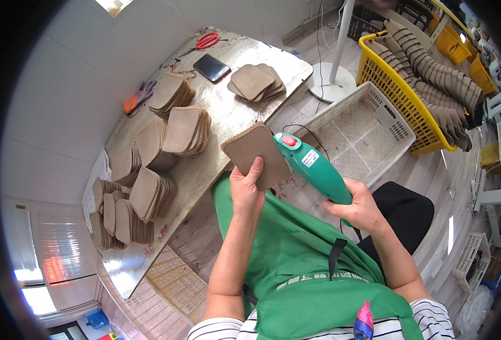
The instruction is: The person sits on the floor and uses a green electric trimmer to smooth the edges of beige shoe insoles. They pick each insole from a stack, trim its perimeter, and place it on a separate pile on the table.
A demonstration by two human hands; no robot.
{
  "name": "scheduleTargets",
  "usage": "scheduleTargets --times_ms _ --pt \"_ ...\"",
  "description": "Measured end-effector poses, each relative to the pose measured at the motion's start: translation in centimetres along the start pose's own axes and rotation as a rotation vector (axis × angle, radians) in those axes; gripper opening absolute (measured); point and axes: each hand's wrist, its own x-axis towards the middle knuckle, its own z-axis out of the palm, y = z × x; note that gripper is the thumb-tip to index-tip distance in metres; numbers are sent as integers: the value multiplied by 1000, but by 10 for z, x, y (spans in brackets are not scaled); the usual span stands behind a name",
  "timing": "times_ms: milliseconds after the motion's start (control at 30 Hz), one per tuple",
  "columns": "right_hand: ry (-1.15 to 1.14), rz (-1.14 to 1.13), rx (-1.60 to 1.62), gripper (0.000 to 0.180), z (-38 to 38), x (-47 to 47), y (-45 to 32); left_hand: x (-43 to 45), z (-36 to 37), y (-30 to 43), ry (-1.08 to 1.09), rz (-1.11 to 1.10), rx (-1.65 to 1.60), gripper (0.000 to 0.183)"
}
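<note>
My left hand (247,189) grips a stitched tan fabric pad (259,153), its thumb lying on the pad's face. The handle of a green electric hand cutter (318,170) with a red button is in my right hand (354,204). The cutter's head is at the pad's right edge; the blade is hidden, and whether it touches the pad I cannot tell. On the worktable (220,110) to the left stand several stacks of similar pads (184,129), and a smaller stack (254,83) lies near the table's far right corner.
Red-handled scissors (208,40), a smartphone (212,68) and an orange-and-grey glove (138,100) lie on the table. A white plastic crate (356,131) stands on the floor beside a yellow basket (397,89) of stacked tan pieces. A white pole (342,42) on a round base rises behind.
</note>
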Motion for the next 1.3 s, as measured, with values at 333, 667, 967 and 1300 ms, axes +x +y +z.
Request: scheduleTargets --times_ms 333,667,967,1300 --pt "-44 -41 -48 20 -17 -5 -4 9 -22 34 -78 -3 88 28" --pt "-48 -100 -106 22 6 -14 -1 0 6 20 -117 -25 -267 28" --pt "4 -21 22 21 5 -10 -4 -12 1 -1 -76 -27 -18 28" --pt "-82 11 -73 24 -25 -11 -20 -1 -24 43 -185 28 456 20"
